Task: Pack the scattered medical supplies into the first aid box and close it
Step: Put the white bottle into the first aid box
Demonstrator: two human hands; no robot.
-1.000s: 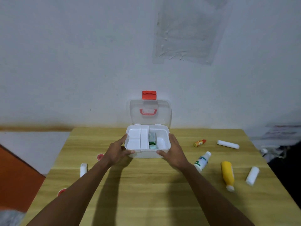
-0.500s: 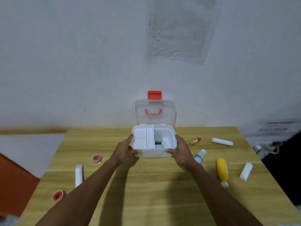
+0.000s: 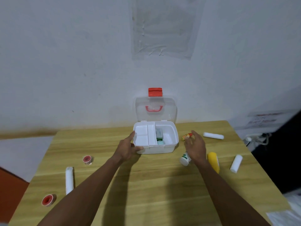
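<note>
The white first aid box (image 3: pixel 172 147) stands open at the table's far middle, its clear lid (image 3: pixel 156 110) with a red latch upright against the wall. A white tray and a green-and-white packet (image 3: pixel 160 138) lie inside. My left hand (image 3: pixel 127 148) grips the box's front left corner. My right hand (image 3: pixel 195 145) hovers open to the right of the box, above a white bottle (image 3: pixel 184 159) and close to a small orange-and-red tube (image 3: pixel 187 136). A yellow bottle (image 3: pixel 213 161) lies just right of that hand.
White bandage rolls lie at far right (image 3: pixel 213 135), right (image 3: pixel 236 163) and left (image 3: pixel 69 180). Two red tape rolls sit on the left, one nearer the box (image 3: pixel 88 159) and one by the front left edge (image 3: pixel 48 200). The wooden table (image 3: pixel 146 193) ends near the wall.
My right hand has let go of the box's right corner and moved right, fingers spread, over the white bottle. My left hand stays on the box.
</note>
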